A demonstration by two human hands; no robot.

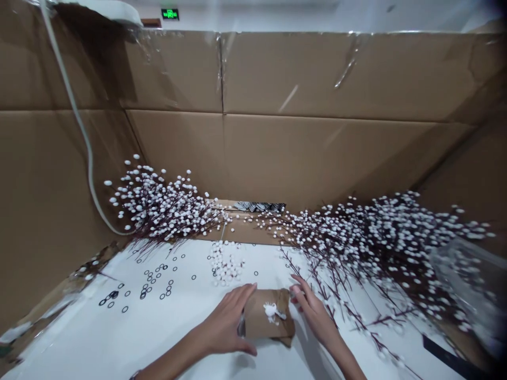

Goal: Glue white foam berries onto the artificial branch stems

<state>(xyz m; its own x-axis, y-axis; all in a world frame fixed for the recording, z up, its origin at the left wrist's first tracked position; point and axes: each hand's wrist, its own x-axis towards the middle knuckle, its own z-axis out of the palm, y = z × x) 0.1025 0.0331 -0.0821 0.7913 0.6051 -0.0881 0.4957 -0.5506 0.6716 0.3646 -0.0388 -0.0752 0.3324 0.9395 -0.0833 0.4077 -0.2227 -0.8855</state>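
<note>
- Left hand (229, 319) curves round the left end of the cardboard piece (263, 330), fingers far, thumb near; probably steadying it, though whether it's clenching I can't tell.
- Over on the right, the right hand (315, 311) is loose, thumb and forefinger parted by the card's right edge; contact is unclear.
- And the card itself? Near-centre on the white tabletop (119, 348), between both hands, presumably for easy reach from either side.
- A white blob (271, 311) sits on top; the card likely keeps it off the table.
- Dark rings (114, 294) lie scattered left, mostly flat, perhaps for picking singly.
- White-berry cluster (228, 264) just beyond, at centre!
- Berry branches bank up far left (158, 206) and right (356, 232), apparently leaving the middle for handwork.
</note>
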